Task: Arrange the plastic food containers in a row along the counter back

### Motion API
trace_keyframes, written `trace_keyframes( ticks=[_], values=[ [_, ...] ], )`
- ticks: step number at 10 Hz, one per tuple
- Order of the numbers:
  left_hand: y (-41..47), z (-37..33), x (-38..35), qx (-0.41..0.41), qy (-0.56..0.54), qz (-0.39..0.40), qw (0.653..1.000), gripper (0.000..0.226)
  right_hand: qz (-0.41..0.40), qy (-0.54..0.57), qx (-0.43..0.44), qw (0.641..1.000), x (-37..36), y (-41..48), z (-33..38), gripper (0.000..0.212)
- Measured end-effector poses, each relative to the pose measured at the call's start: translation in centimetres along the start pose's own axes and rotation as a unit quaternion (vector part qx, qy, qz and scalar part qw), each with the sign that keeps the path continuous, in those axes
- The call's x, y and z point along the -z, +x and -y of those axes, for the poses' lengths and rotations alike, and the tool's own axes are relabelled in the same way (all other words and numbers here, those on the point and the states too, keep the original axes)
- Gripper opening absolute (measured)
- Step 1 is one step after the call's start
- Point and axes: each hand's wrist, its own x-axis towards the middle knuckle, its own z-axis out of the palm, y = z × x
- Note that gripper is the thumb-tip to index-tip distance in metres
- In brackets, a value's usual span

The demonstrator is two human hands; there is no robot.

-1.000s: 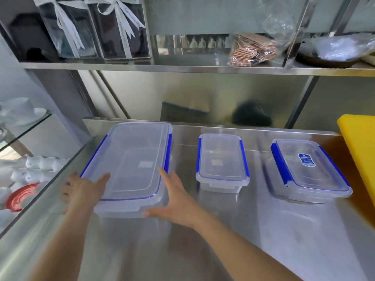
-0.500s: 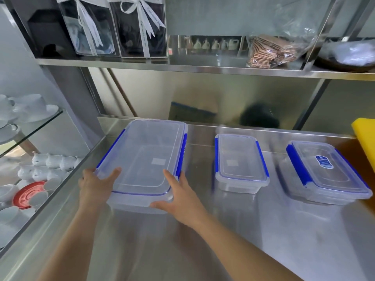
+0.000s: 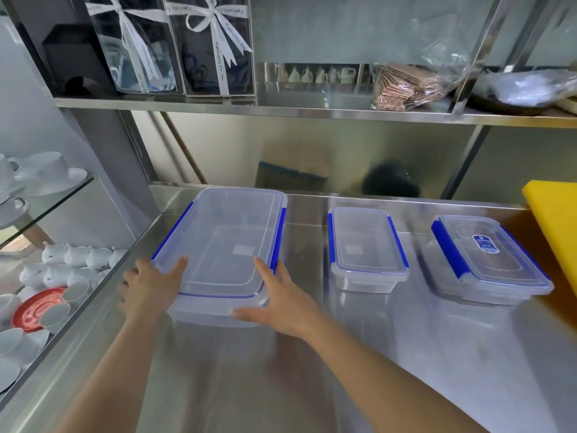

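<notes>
— Where is the large container (image 3: pixel 224 245) found, and how is it held?

— It is set on the steel worktop (image 3: pixel 343 354) at the left of the row, its far end close to the back edge. Its near end is gripped from both sides. The left hand (image 3: pixel 150 290) is placed at the near left corner, with the thumb laid on the lid and the other fingers (image 3: pixel 126 276) wrapped down the outer wall. The right hand (image 3: pixel 281 303) is pressed against the near right corner — the fingers (image 3: pixel 262 270) are spread wide, one lying along the lid edge by the blue clip, the thumb reaching under the front rim. Whether the base is lifted off the steel cannot be told.

— And what is seen beyond the right fingers?

— The small container (image 3: pixel 367 248) is stood to their right, apart from the large one, lid closed. Further right again the third container (image 3: pixel 490 257) is seen, slightly turned, a blue label on its lid, just beside a yellow board (image 3: pixel 555 220). Both are untouched by either hand.

— And to the left of the left fingers?

— A glass shelf (image 3: pixel 62 195) with white cups, and more white crockery around a red saucer (image 3: pixel 31 307) below it.
</notes>
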Motion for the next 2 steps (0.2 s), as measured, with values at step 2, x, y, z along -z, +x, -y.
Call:
trace_keyframes(
  ticks=[2],
  values=[
    [-3.2, -4.7, 1.4, -0.137, 0.073, -0.027, 0.987, 0.065, -0.103, 0.027, 0.004, 0.994, 4.5, -4.3, 0.4, 0.073]
  ],
)
